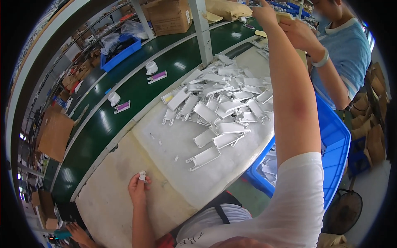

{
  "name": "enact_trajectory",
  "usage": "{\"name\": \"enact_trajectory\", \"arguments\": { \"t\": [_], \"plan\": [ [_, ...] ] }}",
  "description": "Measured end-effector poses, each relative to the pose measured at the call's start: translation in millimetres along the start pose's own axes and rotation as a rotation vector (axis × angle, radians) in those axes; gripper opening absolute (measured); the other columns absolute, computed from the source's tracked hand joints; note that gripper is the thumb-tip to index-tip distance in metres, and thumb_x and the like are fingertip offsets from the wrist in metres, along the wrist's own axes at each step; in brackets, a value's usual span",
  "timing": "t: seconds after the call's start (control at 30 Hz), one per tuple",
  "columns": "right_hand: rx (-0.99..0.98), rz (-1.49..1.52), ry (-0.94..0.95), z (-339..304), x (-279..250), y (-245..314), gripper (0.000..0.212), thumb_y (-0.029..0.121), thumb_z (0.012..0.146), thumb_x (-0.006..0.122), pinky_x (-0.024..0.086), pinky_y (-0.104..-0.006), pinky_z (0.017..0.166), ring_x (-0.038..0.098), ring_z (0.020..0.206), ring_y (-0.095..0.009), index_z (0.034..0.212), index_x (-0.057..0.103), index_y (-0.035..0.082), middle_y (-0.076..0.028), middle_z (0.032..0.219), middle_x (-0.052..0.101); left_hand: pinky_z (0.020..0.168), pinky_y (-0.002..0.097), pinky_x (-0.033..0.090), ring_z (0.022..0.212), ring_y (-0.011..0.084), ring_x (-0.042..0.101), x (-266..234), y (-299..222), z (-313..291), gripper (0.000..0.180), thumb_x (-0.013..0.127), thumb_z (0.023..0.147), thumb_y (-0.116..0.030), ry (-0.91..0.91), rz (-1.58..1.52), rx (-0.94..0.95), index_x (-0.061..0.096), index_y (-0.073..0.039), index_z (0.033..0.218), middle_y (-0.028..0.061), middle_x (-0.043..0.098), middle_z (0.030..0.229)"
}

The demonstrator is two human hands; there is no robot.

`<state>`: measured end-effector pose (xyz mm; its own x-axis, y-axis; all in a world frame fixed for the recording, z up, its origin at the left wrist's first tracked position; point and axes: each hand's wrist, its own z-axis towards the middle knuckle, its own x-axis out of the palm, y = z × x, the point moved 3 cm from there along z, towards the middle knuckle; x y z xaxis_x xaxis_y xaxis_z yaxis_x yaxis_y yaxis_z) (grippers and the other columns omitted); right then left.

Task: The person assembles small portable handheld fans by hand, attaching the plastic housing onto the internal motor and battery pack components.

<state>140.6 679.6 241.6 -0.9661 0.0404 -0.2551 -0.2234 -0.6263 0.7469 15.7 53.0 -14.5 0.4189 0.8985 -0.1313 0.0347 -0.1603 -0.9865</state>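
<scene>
My left hand (pixel 139 189) is closed, pinching a small white plastic piece (pixel 142 176) above the near part of the worktable (pixel 111 182). My right arm stretches far out across the pile. At the top edge of the view is my right hand (pixel 265 14), beside a co-worker's hand (pixel 298 34); its fingers are partly cut off, and whether it holds anything does not show. Between the arms lies a heap of white plastic housings (pixel 221 97), loosely piled. A single housing (pixel 204 158) lies at the heap's near edge, with a tiny white bit (pixel 176 158) to its left.
A large blue bin (pixel 337 140) with white parts inside stands right of the table. Beyond the table runs a green conveyor (pixel 97 132) carrying white round parts (pixel 113 98) and purple-and-white pieces (pixel 122 106). A metal post (pixel 201 33) rises at the table's far edge. Another person's hand (pixel 78 234) is lower left.
</scene>
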Motion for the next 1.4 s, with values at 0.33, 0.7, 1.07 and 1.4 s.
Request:
{"name": "enact_trajectory", "arguments": {
  "t": [0.33,0.7,1.07,1.4],
  "plan": [
    [-0.128,0.073,0.957,-184,155,91,0.035,0.019,0.080,0.058,0.046,-0.0266,0.061,0.057,0.067,-0.013,0.112,0.059,0.006,-0.007,0.078,0.063,0.055,0.0188,0.042,0.073,0.0084,0.059,0,-7,10,0.022,0.049,0.087,-0.010,0.092,-0.001,-0.134,0.057,-0.004,0.106,0.0031,0.063,0.086],
    [-0.370,0.183,1.282,-363,316,160,0.031,0.020,0.079,0.059,0.045,-0.0318,0.084,0.060,0.093,-0.026,0.107,0.061,0.006,-0.012,0.101,0.063,0.063,0.0219,0.047,0.070,0.0080,0.057,9,14,4,0.020,0.056,0.083,-0.006,0.041,0.074,0.185,0.059,-0.001,0.102,0.0046,0.064,0.085],
    [-0.552,-0.480,0.992,-410,435,189,0.067,0.036,0.076,0.062,0.041,-0.0401,0.093,0.042,0.119,-0.032,0.131,0.032,0.010,-0.014,0.125,0.046,0.063,0.0297,0.050,0.071,0.0183,0.062,4,-1,11,0.025,0.059,0.079,-0.012,0.233,0.100,0.179,0.059,-0.004,0.103,0.0112,0.064,0.088],
    [0.294,0.337,1.285,-435,359,214,0.077,0.029,0.069,0.065,0.048,-0.0319,0.051,0.057,0.067,-0.021,0.132,0.030,0.001,-0.014,0.091,0.058,0.053,0.0267,0.048,0.064,0.0145,0.057,-7,8,27,0.024,0.046,0.092,-0.019,0.067,-0.629,-0.049,0.053,-0.003,0.108,0.0072,0.059,0.082]
  ]
}}
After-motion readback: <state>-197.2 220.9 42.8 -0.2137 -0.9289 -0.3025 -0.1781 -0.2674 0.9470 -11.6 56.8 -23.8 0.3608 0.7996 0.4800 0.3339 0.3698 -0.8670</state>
